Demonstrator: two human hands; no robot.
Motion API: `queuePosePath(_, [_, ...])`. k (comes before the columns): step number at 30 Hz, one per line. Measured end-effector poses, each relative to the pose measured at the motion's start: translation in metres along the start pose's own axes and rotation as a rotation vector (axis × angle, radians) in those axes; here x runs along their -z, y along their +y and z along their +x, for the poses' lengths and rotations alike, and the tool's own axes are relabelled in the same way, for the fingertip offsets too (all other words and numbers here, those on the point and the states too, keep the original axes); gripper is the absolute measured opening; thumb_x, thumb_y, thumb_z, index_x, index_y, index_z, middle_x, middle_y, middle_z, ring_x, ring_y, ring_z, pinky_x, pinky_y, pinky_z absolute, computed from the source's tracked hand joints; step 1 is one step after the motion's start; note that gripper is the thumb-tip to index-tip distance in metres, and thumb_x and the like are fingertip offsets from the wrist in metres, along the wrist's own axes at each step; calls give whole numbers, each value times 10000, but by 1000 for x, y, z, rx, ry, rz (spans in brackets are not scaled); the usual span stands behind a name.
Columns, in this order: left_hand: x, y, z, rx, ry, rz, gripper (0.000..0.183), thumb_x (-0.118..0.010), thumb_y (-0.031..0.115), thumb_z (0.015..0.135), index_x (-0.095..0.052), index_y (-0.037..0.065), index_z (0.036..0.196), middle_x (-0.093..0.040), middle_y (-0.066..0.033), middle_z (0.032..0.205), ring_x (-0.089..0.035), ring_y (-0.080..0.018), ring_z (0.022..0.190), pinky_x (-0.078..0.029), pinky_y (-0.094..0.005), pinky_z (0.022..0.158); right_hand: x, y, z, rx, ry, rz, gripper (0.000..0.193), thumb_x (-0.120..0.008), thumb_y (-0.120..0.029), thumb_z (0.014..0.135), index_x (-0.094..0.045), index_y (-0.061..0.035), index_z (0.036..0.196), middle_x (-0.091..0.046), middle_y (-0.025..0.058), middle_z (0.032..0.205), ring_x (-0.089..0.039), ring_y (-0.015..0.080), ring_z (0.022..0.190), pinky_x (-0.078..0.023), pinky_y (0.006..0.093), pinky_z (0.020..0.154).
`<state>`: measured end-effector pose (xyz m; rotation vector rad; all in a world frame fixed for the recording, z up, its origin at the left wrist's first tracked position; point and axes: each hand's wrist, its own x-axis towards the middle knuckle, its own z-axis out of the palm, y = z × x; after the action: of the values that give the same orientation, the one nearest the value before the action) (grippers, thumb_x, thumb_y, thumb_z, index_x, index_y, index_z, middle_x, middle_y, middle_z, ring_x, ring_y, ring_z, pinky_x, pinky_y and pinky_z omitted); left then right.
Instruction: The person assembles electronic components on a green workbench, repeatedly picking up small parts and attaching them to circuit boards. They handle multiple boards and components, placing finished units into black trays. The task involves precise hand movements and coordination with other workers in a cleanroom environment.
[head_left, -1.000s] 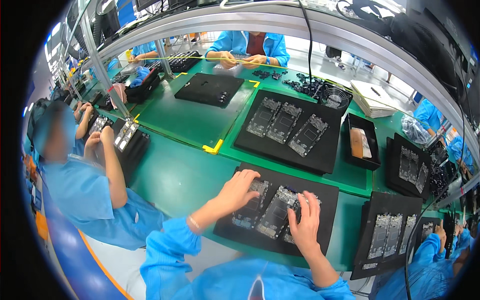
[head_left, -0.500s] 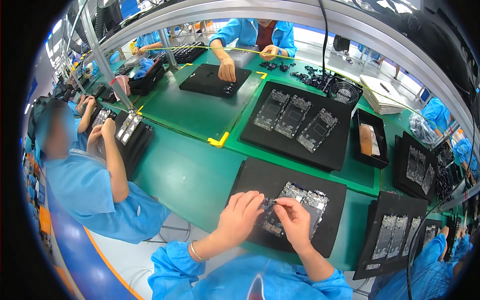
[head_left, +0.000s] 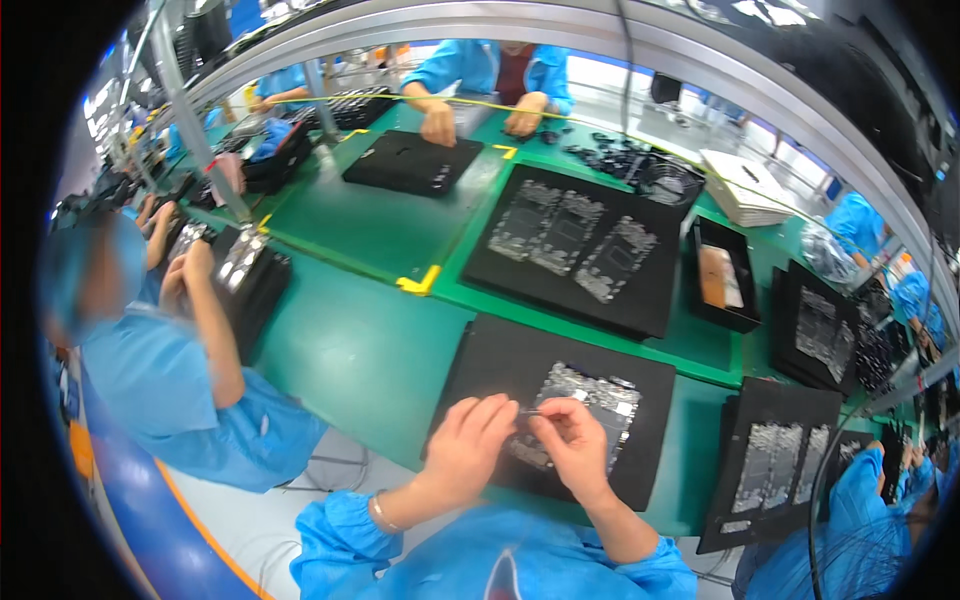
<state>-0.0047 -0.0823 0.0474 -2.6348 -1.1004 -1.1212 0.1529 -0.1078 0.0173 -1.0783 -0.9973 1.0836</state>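
Note:
My left hand and my right hand meet over the near black foam mat. Their fingers are closed and pinch a small dark electronic part between them; its details are blurred and partly covered by the fingertips. Under and behind my right hand, phone-sized circuit boards lie on the mat, partly hidden by both hands.
Beyond lies a black foam stack bearing three circuit boards, with a black box to its right. A small fan stands behind. More boards lie at right. Co-workers sit left, opposite and at right.
The whole view has shifted slightly and blurred. My hands stay together around the small part, fingertips a little closer. The person opposite has lowered a hand to the table.

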Motion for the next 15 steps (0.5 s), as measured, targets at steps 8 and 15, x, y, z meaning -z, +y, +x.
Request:
queuePosePath(8, [-3,0,-2,-48,3,-16,431,-694,23,715,-534,8,1115,-551,-138,1107,-526,-350,934,-472,-419,777,10,-14,10,169,-131,-148,134,-653,-85,848,-598,-8,943,-605,36,884,-581,100,852,-487,251,789])
queuePosePath(15, [-20,-31,42,160,-188,-215,463,-700,37,705,-523,30,1133,-554,-141,1128,-522,-345,1015,-459,-401,850,19,-22,25,-36,-26,-213,244,-631,-145,874,-561,-27,1076,-615,65,944,-607,120,873,-493,270,805])
